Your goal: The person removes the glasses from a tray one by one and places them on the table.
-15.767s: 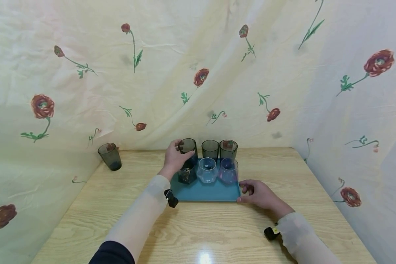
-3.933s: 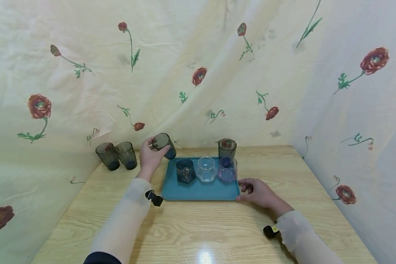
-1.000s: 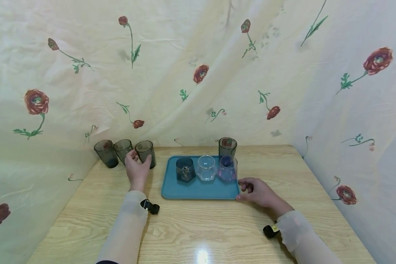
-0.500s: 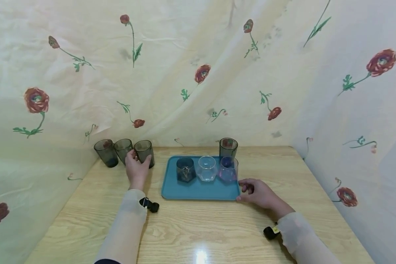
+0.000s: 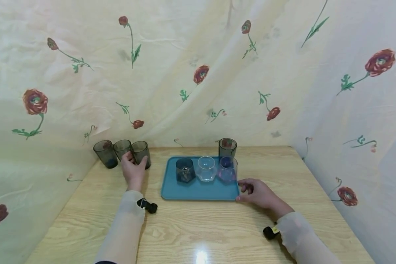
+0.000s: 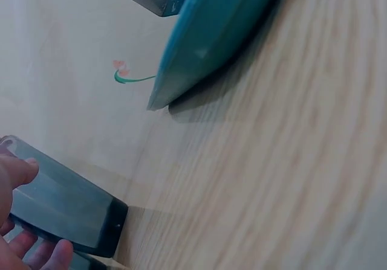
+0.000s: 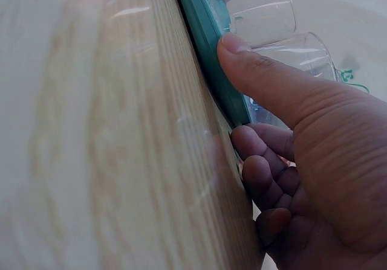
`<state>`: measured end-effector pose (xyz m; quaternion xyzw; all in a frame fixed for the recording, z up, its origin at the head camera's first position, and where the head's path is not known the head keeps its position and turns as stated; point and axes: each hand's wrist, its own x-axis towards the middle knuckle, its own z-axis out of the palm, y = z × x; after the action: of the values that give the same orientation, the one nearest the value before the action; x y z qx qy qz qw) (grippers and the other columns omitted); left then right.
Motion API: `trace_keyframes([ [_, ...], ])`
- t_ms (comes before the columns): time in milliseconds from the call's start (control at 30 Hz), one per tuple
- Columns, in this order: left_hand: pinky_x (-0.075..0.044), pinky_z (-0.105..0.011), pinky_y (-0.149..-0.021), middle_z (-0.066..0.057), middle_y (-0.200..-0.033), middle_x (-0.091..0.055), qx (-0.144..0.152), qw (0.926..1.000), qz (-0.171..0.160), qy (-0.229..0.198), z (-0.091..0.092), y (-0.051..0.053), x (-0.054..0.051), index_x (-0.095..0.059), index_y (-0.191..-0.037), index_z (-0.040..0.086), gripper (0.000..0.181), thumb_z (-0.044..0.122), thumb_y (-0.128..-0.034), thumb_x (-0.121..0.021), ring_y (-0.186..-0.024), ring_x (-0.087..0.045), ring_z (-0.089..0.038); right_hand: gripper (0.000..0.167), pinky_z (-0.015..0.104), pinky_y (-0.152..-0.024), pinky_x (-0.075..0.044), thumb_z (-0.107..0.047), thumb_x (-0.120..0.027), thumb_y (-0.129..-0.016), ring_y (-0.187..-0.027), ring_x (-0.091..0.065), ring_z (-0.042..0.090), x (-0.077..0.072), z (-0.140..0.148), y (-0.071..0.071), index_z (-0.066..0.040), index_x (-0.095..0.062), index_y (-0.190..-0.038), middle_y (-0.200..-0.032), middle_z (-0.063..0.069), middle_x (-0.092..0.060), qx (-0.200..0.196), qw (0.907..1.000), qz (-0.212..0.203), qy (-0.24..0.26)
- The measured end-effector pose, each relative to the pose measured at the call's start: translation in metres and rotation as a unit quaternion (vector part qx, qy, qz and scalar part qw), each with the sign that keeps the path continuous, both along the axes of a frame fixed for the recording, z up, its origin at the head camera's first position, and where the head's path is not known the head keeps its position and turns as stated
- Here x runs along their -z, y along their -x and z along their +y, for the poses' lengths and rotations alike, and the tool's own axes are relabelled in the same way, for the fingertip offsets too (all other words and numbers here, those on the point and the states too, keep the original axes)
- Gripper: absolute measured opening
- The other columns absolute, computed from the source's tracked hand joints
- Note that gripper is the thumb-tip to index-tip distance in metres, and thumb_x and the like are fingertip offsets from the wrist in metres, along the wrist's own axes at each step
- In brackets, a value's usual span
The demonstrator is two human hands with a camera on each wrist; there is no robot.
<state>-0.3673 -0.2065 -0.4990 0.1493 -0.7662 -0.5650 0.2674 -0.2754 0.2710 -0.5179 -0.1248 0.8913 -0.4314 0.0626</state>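
Observation:
At the back left, my left hand (image 5: 133, 170) holds a smoky grey tumbler (image 5: 141, 153), thumb on one side and fingers on the other. In the left wrist view this tumbler (image 6: 72, 200) has its base on the table. Two matching tumblers, one in the middle (image 5: 121, 148) and one leftmost (image 5: 106, 154), stand beside it. My right hand (image 5: 259, 194) grips the right edge of a blue tray (image 5: 198, 191), fingers curled below the thumb. The tray bears a dark faceted glass (image 5: 185, 170), a clear glass (image 5: 206, 169), a pinkish glass (image 5: 227, 171) and, behind, one smoky tumbler (image 5: 227, 146).
The wooden table (image 5: 184, 231) ends at a flowered cloth (image 5: 168, 73) hanging behind and on both sides. The leftmost tumbler stands close to the cloth at the left.
Two smoky tumblers went from the tray to the back left, joining the first there. Over the last second, my left hand shifted the third slightly left against its neighbour. My right hand stayed put.

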Motion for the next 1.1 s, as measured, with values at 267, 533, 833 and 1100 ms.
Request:
trace_keyframes([
  [267,-0.044,-0.051,-0.109,-0.017,-0.146,-0.049,0.002,0.9998,-0.003,-0.019,-0.006,-0.003,-0.003,-0.044,-0.149,0.007,0.068,0.027,-0.0945,-0.081,-0.130,-0.051,-0.036,0.070,0.030,-0.065,-0.043,-0.030,-0.091,-0.084,-0.078,-0.051,0.021,0.003,0.000,0.001,0.002,-0.062,-0.139,-0.099,0.005,-0.063,-0.001,1.0000,-0.002,0.008],
  [533,-0.044,-0.051,-0.110,-0.014,-0.150,-0.046,0.008,0.9993,-0.017,-0.032,-0.010,-0.005,-0.005,-0.042,-0.152,0.010,0.071,0.030,-0.0951,-0.080,-0.134,-0.049,-0.034,0.070,0.030,-0.065,-0.043,-0.030,-0.092,-0.083,-0.079,-0.051,0.022,0.007,0.001,0.002,0.003,-0.063,-0.138,-0.098,0.005,-0.063,-0.001,0.9999,-0.002,0.013],
  [833,-0.044,-0.049,-0.106,-0.015,-0.145,-0.047,-0.001,0.9996,-0.006,-0.027,-0.010,-0.005,-0.004,-0.045,-0.148,0.009,0.068,0.030,-0.0936,-0.081,-0.128,-0.050,-0.034,0.071,0.030,-0.065,-0.043,-0.030,-0.092,-0.083,-0.080,-0.051,0.022,0.005,0.002,0.001,0.003,-0.063,-0.138,-0.099,0.005,-0.063,0.004,0.9999,-0.006,0.013],
  [1100,-0.037,-0.038,-0.080,-0.006,-0.107,-0.047,-0.051,0.9972,0.055,-0.008,-0.011,-0.004,-0.009,-0.053,-0.130,0.007,0.054,0.030,-0.0910,-0.083,-0.094,-0.045,-0.024,0.070,0.030,-0.066,-0.044,-0.030,-0.093,-0.082,-0.081,-0.052,0.022,0.005,0.002,0.003,0.003,-0.064,-0.137,-0.098,0.004,-0.064,0.007,0.9999,0.000,0.008],
])
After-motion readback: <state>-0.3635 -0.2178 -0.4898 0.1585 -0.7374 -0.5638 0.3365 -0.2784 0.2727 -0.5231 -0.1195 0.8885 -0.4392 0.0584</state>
